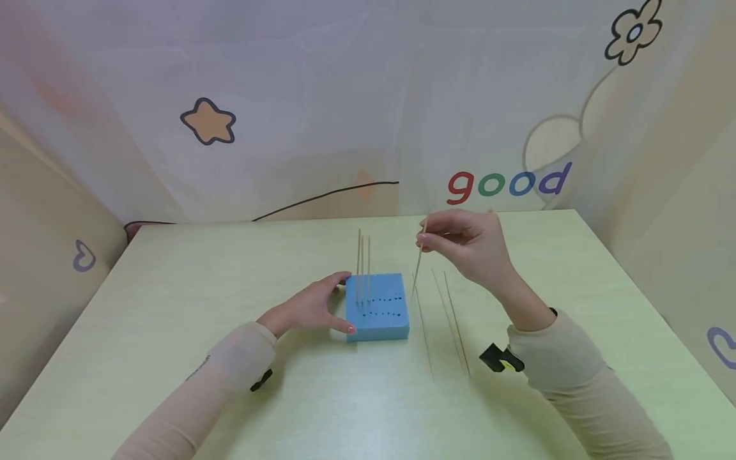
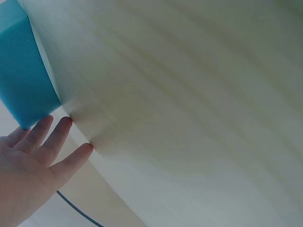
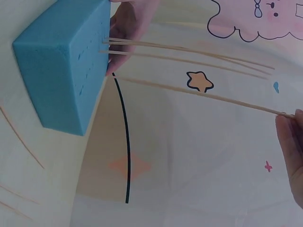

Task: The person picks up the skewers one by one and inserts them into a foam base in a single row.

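Note:
A blue foam block [image 1: 376,326] with rows of small dark holes lies on the table. Three thin bamboo skewers [image 1: 369,268] stand upright in holes near its left side. My left hand [image 1: 310,305] holds the block at its left side, thumb at the front corner and index finger at the back corner; the other fingers [image 2: 61,135] stretch out beside it in the left wrist view. To the right, above the table, my right hand [image 1: 468,239] pinches another skewer [image 1: 418,265] between thumb and fingertips. Its lower end points down beside the block's right edge.
Several loose skewers [image 1: 455,319] lie on the pale wooden table [image 1: 287,402] to the right of the block, below my right hand. A printed cloth [image 1: 322,115] hangs behind the table's far edge and along both sides.

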### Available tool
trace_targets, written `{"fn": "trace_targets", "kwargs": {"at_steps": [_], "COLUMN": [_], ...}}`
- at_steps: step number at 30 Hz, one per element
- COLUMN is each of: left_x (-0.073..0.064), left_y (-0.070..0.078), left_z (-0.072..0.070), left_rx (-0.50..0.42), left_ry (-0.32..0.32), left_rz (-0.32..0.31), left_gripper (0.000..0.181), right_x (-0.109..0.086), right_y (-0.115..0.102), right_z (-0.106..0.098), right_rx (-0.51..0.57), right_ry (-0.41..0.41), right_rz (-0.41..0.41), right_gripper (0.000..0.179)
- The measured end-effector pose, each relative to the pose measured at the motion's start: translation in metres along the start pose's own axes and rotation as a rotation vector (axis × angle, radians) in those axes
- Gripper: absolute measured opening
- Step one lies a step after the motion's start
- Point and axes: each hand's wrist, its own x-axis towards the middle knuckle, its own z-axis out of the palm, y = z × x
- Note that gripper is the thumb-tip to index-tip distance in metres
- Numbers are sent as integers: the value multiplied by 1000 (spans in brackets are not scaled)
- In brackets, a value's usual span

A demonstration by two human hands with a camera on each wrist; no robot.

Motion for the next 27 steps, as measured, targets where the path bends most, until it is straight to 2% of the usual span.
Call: {"fn": "trace_targets", "kwargs": {"at_steps": [8, 19, 27], "left_x": [-1, 0, 0], "left_y": [3, 1, 0], "left_z": [-1, 0, 0], "left_rx": [1, -11, -1], "left_ry": [-2, -4, -4], "left_rz": [-5, -30, -20], "left_gripper": [102, 103, 102], "right_x": [5, 3, 4], "right_y": [7, 17, 21], "right_z": [21, 42, 51], "right_rx": [-41, -41, -31], "right_ry": [16, 17, -5], "right_rz": [-89, -93, -103], "right_gripper": [15, 12, 12]}}
